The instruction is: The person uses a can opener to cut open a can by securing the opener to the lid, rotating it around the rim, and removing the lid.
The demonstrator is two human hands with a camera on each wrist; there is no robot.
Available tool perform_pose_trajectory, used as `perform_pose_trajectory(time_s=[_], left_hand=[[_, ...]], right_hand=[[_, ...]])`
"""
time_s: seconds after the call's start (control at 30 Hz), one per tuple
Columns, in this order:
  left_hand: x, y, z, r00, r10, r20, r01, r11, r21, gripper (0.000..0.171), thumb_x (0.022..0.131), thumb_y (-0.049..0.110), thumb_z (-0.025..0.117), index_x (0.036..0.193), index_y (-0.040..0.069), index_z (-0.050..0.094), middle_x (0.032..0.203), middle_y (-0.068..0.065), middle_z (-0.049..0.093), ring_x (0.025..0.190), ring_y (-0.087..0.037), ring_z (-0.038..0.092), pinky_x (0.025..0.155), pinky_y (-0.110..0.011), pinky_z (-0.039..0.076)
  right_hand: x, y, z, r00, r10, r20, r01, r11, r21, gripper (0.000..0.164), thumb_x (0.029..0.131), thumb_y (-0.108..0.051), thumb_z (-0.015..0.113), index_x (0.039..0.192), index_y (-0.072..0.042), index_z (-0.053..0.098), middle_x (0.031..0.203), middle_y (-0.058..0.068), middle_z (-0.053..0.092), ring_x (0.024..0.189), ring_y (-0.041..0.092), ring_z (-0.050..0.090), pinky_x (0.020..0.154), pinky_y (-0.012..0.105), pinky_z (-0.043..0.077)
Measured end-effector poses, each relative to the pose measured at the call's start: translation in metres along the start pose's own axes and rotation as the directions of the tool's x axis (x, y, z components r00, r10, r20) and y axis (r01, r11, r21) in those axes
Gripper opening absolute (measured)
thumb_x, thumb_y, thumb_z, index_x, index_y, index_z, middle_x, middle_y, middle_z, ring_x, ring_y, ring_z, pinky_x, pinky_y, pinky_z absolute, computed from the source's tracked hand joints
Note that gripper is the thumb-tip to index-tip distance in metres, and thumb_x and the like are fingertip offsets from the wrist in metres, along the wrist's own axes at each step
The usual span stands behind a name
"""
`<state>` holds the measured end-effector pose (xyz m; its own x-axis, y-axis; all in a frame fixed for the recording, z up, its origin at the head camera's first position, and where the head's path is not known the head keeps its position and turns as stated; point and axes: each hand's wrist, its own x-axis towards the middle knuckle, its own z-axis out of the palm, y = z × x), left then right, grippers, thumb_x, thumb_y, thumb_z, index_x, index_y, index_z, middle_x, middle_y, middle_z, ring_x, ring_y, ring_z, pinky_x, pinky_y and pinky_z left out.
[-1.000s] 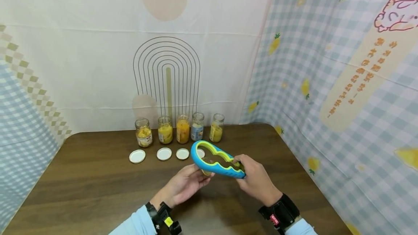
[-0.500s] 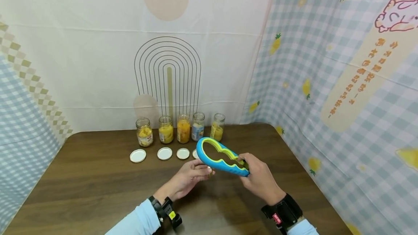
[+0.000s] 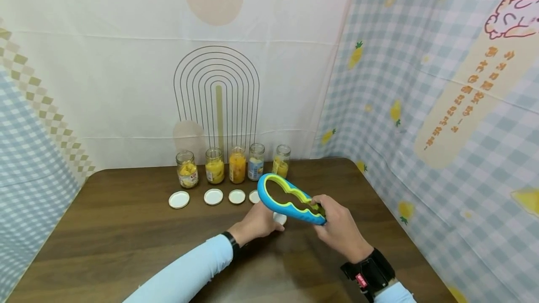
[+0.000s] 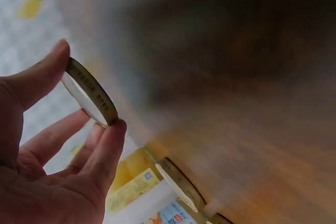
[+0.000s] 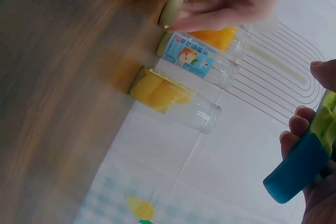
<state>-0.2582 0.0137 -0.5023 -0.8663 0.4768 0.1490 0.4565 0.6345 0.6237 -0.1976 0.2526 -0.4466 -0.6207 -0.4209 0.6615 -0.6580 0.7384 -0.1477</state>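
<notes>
My left hand (image 3: 256,222) pinches a round jar lid (image 4: 93,92) by its edge, between thumb and fingertips. The lid is tilted, its white inner side turned up in the head view and its gold rim visible in the left wrist view. To the right, my right hand (image 3: 340,229) grips the joined end of a blue and lime-green jar opener (image 3: 294,212). The opener's loop reaches out to the upper left, above the table, and overlaps the left hand's fingers in the head view.
Several lidless glass jars of yellow and orange fruit, among them a blue-labelled jar (image 5: 189,56), stand in a row at the table's back edge. Before them lie several lids, white side up, such as the leftmost lid (image 3: 178,199). A printed cloth hangs behind the table (image 3: 105,228).
My left hand has turned over, back of the hand now up, and moved slightly right with the lid, whose white inside now shows. The jar opener has shifted a little right and up.
</notes>
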Motion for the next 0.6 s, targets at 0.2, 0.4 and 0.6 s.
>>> perform_pose_trajectory(time_s=[0.2, 0.4, 0.6], left_hand=[[0.015, 0.002, 0.009, 0.998, -0.049, 0.033, 0.044, 0.988, 0.151, 0.036, 0.086, 0.027, 0.092, 0.113, 0.011, 0.075, 0.119, -0.008, 0.075, 0.117, -0.027, 0.069, 0.103, -0.045, 0.059], [0.023, 0.000, 0.014, 1.000, -0.030, 0.010, 0.028, 0.986, 0.163, 0.024, 0.085, 0.028, 0.093, 0.087, 0.012, 0.074, 0.105, -0.009, 0.077, 0.120, -0.034, 0.070, 0.106, -0.047, 0.058], [0.025, 0.003, 0.016, 0.999, -0.045, 0.019, 0.041, 0.988, 0.150, 0.025, 0.085, 0.026, 0.093, 0.082, 0.012, 0.072, 0.110, -0.014, 0.075, 0.118, -0.034, 0.070, 0.104, -0.047, 0.059]], right_hand=[[0.000, 0.000, 0.000, 1.000, -0.005, -0.013, 0.005, 1.000, -0.003, 0.057, 0.068, 0.007, 0.094, 0.114, -0.003, 0.062, 0.104, 0.010, 0.071, 0.087, 0.016, 0.070, 0.072, 0.035, 0.064], [0.000, 0.000, -0.001, 1.000, 0.011, -0.006, -0.011, 1.000, 0.001, 0.055, 0.069, 0.007, 0.094, 0.113, -0.003, 0.061, 0.103, 0.011, 0.071, 0.087, 0.016, 0.070, 0.072, 0.035, 0.064], [-0.001, 0.000, -0.001, 1.000, 0.017, -0.008, -0.017, 1.000, 0.008, 0.055, 0.069, 0.008, 0.093, 0.113, -0.003, 0.062, 0.104, 0.011, 0.071, 0.087, 0.015, 0.069, 0.071, 0.035, 0.063]])
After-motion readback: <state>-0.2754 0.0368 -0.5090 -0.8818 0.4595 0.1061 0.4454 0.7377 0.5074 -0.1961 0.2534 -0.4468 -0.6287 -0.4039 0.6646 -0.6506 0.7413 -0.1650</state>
